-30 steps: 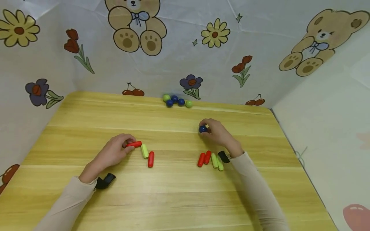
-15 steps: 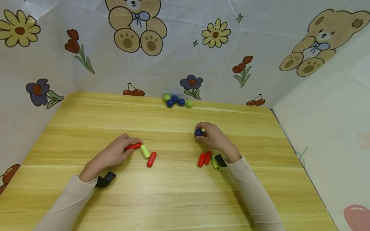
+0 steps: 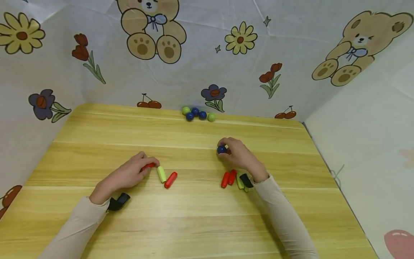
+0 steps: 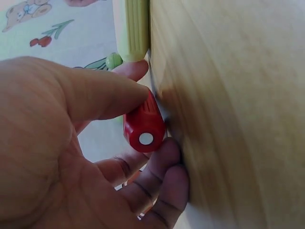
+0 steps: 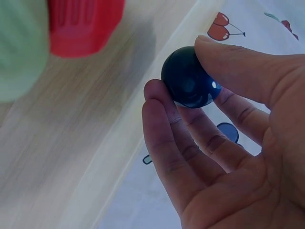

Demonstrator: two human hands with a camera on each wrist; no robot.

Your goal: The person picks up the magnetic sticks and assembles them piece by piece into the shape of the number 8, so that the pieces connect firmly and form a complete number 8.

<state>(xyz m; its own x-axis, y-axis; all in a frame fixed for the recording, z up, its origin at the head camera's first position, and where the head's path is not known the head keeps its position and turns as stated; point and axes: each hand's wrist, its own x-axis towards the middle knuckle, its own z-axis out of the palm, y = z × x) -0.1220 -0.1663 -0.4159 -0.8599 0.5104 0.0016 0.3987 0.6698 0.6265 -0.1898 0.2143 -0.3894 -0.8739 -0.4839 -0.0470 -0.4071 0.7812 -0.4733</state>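
Note:
My left hand (image 3: pixel 132 171) pinches a red magnetic rod (image 4: pixel 145 121) between thumb and fingers, low over the table. A pale disc shows on the rod's end in the left wrist view. By the fingertips lies a yellow-green rod (image 3: pixel 161 174), whose near end meets a second red rod (image 3: pixel 170 180), slanted. My right hand (image 3: pixel 238 154) holds a dark blue ball (image 5: pixel 188 78) by thumb and fingertips. Below that hand lie two red rods (image 3: pixel 225 180) side by side and two yellow-green rods (image 3: pixel 239 181), partly hidden by the black wrist strap.
Several blue and green balls (image 3: pixel 195 112) sit together at the wooden table's (image 3: pixel 181 223) back edge. Behind them hangs a white cloth (image 3: pixel 200 68) printed with bears and flowers. Another pale wall (image 3: pixel 362 151) stands along the right side.
My right hand has moved left and slightly nearer with the blue ball. On the left, my fingers have reached farther along the held rod, and the loose red rod has turned to a slant.

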